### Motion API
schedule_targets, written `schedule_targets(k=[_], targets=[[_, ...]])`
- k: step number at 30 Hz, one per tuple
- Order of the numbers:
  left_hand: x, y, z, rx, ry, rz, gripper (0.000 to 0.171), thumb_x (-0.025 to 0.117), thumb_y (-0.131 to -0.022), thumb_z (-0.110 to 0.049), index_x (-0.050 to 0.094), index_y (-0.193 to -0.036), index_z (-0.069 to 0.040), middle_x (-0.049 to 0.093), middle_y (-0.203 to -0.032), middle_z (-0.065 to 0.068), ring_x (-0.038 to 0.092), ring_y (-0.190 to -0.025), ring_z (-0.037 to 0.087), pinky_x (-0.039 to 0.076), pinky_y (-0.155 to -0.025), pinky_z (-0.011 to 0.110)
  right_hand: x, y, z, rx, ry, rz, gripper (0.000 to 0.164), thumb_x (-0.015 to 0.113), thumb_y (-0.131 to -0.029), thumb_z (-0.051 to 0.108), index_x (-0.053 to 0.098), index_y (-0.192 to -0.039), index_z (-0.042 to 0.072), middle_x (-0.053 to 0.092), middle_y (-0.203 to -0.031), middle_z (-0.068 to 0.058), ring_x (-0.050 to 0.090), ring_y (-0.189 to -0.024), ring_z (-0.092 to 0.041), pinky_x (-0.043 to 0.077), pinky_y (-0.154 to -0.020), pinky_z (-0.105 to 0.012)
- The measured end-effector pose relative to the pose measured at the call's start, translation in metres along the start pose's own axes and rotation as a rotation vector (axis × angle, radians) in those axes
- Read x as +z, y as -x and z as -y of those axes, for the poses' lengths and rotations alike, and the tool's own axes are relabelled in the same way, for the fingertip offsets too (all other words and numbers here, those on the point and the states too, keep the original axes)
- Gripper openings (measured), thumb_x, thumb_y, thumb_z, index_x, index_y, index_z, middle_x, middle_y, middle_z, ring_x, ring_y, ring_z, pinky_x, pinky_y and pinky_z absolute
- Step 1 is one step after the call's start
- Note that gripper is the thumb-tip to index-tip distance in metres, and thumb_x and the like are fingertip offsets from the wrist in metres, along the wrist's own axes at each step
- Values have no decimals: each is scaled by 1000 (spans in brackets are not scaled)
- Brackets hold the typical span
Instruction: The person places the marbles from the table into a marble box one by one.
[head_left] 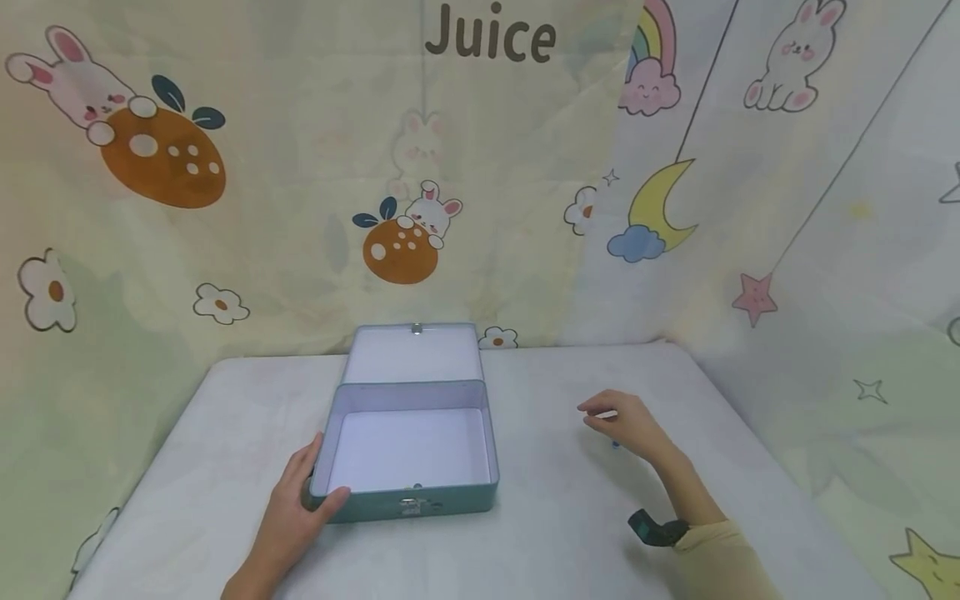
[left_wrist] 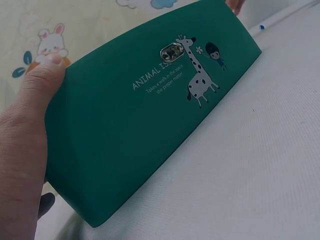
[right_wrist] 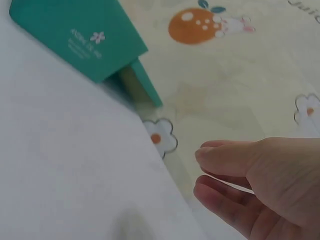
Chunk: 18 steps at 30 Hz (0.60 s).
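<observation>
A green tin box (head_left: pixel 405 502) with a white inside stands on the table, its hinged lid (head_left: pixel 412 354) tipped back. Nothing shows inside it. My left hand (head_left: pixel 292 500) holds its left front corner, the thumb over the front rim and the fingers along the left side. A giraffe print and a metal clasp (left_wrist: pixel 172 52) mark the front wall in the left wrist view. To the right of the box, my right hand (head_left: pixel 626 425) hovers over the table, thumb and fingers apart with nothing between them. A small blue spot (head_left: pixel 617 445) shows just below it, its kind unclear.
The white-covered table (head_left: pixel 555 533) carries the box. A printed cloth (head_left: pixel 285 208) with rabbits and flowers hangs behind and at the sides. A slim white stick-like thing (left_wrist: pixel 290 16) with a blue spot lies beyond the box in the left wrist view. A dark wrist device (head_left: pixel 656 529) sits on my right wrist.
</observation>
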<state>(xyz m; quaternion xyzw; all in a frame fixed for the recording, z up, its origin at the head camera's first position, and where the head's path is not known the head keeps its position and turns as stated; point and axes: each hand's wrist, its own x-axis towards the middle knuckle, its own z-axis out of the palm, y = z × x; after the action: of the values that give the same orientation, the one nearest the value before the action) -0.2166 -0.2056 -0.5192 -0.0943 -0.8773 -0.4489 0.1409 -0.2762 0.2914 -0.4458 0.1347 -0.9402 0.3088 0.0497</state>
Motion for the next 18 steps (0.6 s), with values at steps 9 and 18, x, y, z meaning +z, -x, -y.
schedule_targets(k=[9, 18], targets=[[-4, -1, 1, -3, -14, 8, 85, 73, -81, -25, 27, -151, -11, 38, -142, 17, 36, -131, 41, 32, -99, 68, 2, 27, -40, 127, 34, -61, 21, 69, -84, 6, 71, -104, 5, 68, -105, -13, 66, -95, -30, 57, -79, -39], [-1, 0, 0, -38, -6, 33, 84, 71, -83, -27, 25, -151, -9, 35, -145, 18, 33, -134, 42, 30, -99, 69, 9, 35, -58, 261, 15, -27, 18, 68, -85, 10, 70, -102, 10, 69, -103, -8, 64, -98, -28, 55, -82, -42]])
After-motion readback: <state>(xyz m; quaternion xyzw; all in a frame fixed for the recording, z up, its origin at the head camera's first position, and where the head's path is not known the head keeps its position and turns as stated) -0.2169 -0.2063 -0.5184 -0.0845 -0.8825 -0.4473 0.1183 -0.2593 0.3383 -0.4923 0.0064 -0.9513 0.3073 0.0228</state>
